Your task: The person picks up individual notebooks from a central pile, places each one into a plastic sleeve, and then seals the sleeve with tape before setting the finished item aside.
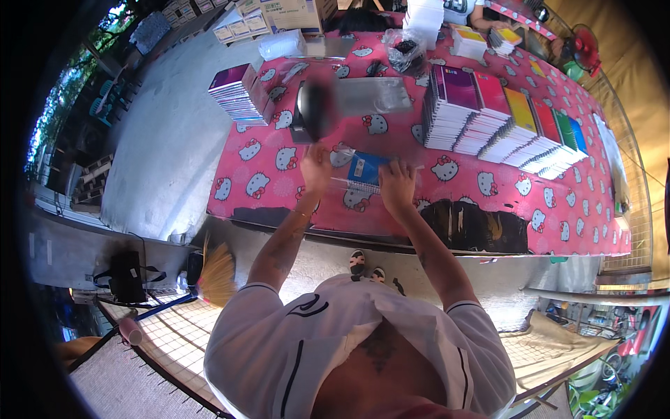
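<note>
A small blue spiral notebook (363,170) lies in transparent plastic wrapping on the pink tablecloth in front of me. My right hand (398,184) grips its right end, fingers bent over the cover and the plastic. To the left of the notebook is my left hand (316,170), its fingers curled together by the plastic's edge; what they pinch is too small to make out. Just beyond that hand stands a dark device with a rounded black top (315,108), blurred. A pile of flat transparent plastic sleeves (373,95) lies right of the device.
Several stacks of spiral notebooks (481,112) in different colours stand at the right. Another notebook stack (241,96) is near the table's left edge. Behind are a bag with dark contents (405,52) and cardboard boxes (289,14). A co-worker's hand (500,26) rests near notebooks at the far side.
</note>
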A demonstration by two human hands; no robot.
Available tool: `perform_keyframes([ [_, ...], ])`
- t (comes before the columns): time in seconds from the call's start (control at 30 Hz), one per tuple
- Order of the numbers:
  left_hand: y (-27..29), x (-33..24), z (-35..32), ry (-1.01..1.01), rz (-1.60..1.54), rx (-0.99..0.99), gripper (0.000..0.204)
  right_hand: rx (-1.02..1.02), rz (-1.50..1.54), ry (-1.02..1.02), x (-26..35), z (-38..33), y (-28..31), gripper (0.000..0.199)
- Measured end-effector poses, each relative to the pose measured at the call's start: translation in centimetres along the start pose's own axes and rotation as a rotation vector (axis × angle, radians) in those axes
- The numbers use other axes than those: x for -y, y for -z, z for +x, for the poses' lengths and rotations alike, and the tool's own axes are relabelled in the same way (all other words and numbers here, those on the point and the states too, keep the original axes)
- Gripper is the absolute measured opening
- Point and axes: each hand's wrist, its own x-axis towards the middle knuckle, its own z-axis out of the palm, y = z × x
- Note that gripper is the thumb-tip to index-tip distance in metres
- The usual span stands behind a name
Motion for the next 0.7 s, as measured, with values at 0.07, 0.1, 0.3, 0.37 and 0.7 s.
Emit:
perform_keyframes([
  [0.07,0.3,1.7,0.3,0.367,-0.124,0.189,0.029,-0.020,-0.006,0.007,0.5,-0.2,0.1,0.008],
  [0.1,-0.4,1.2,0.7,0.525,-0.238,0.316,0.036,-0.025,-0.011,0.000,0.4,-0.3,0.2,0.007],
  [0.3,-1.6,1.2,1.6,0.739,-0.363,0.568,0.064,0.031,0.012,-0.044,0.2,-0.4,0.4,0.015],
  [0.37,-1.6,1.6,1.7,0.769,-0.393,0.592,0.066,0.017,0.023,-0.038,0.2,-0.3,0.4,0.015],
  [0.7,-2.3,-8.0,0.5,-0.671,0.327,0.228,0.044,0.062,0.030,-0.061,-0.8,-0.1,0.6,0.015],
])
